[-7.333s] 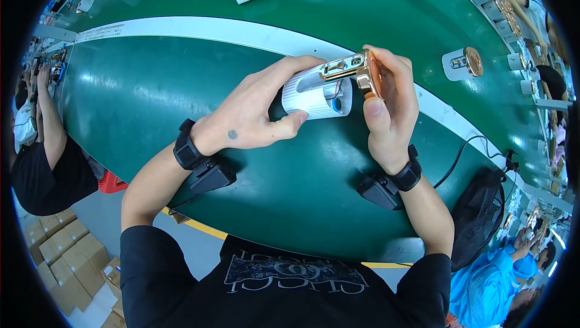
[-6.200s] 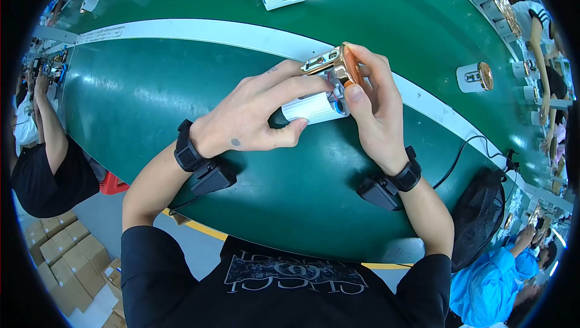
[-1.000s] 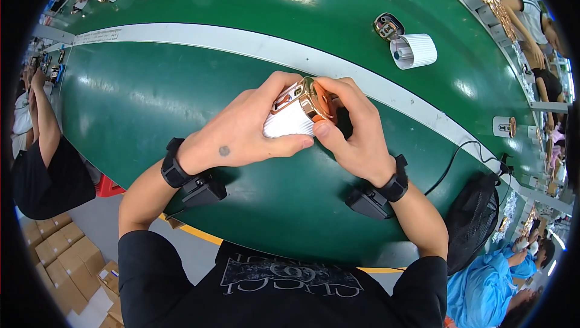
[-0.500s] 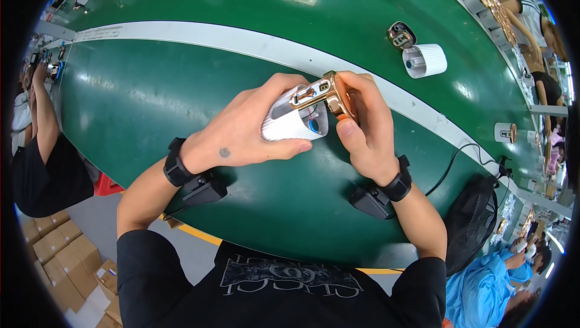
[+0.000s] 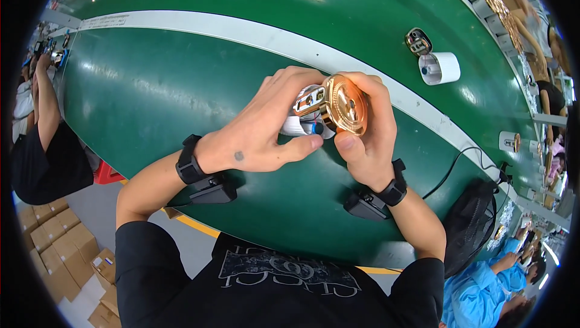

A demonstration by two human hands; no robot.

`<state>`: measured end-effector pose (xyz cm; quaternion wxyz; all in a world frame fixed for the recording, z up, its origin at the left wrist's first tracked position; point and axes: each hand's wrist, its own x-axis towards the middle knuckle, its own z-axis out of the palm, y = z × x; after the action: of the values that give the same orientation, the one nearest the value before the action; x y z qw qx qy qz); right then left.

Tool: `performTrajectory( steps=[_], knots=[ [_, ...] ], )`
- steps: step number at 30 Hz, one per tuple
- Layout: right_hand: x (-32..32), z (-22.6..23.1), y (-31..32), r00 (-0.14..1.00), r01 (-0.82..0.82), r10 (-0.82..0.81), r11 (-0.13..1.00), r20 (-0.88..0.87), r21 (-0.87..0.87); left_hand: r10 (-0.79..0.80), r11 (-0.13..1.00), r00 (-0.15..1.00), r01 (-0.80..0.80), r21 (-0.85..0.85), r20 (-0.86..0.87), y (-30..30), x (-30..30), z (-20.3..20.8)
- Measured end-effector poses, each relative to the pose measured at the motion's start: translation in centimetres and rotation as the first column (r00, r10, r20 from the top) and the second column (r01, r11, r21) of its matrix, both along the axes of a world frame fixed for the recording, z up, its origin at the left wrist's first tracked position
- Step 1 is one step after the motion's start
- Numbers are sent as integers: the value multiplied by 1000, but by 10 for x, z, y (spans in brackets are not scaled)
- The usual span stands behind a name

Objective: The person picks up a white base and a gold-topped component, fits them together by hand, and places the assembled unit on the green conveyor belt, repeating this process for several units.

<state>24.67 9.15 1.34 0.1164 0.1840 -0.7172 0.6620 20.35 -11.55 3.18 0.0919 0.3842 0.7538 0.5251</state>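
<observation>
My left hand (image 5: 260, 122) is wrapped round a white ribbed housing (image 5: 295, 126), its open end facing right. A blue-ended cylindrical part (image 5: 316, 128) and thin wires show inside that opening. At its mouth, my right hand (image 5: 376, 125) grips a shiny gold cover (image 5: 350, 109) by the edge, thumb below and fingers behind. The cover's round ringed face is tilted up toward me, and its narrow slotted arm reaches left over the opening. My fingers hide much of the housing, so I cannot tell whether the cover touches it.
Beyond the white dividing strip (image 5: 241, 24), another white housing (image 5: 446, 68) lies beside a loose gold-and-black cover (image 5: 418, 41). A black mesh bag (image 5: 471, 225) and a cable (image 5: 445, 177) are at the right. Cardboard boxes (image 5: 72, 249) stand at lower left. People work on both sides.
The gold cover has turned so its round face shows upward instead of edge-on. Both hands have shifted slightly right in the picture, and less of the housing is visible.
</observation>
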Motion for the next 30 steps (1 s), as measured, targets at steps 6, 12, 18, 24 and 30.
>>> performTrajectory(
  steps=[6,12,18,24,30],
  knots=[
    [3,2,-4,999,36,-36,999,-7,8,11,998,981,-22,60,192,1,0,4],
    [5,0,-4,996,89,-89,996,13,22,161,982,937,-185,49,309,25,5,2],
    [2,-4,-3,994,113,-113,992,-4,59,109,965,857,-213,154,504,26,5,1],
    [2,-2,-4,993,93,-95,995,69,29,220,970,970,-229,87,99,22,3,-7],
    [2,-1,-2,991,61,-69,995,114,72,152,980,919,-189,68,364,15,3,2]
  ],
)
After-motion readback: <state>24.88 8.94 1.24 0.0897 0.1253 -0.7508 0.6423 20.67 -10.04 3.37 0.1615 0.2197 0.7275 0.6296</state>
